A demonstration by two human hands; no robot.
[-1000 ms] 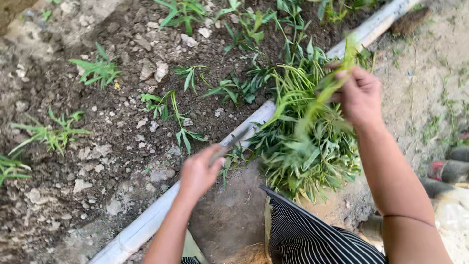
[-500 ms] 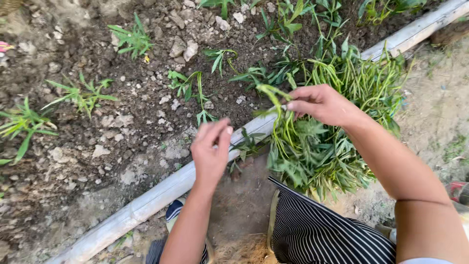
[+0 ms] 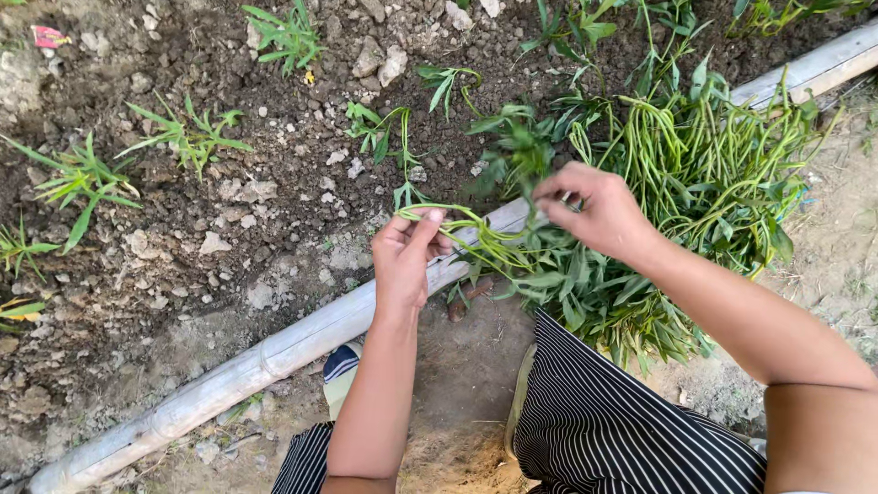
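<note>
Your left hand [image 3: 402, 261] has now joined your right hand [image 3: 594, 212] on the green cutting [image 3: 466, 229]; both grips pinch it, stretched between them above the bamboo pole [image 3: 274, 352].

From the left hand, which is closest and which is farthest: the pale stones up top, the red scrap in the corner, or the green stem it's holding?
1. Green stem: pinched in the left hand fingers.
2. Pale stones: up top, middle of the soil.
3. Red scrap: far top-left corner.
</note>
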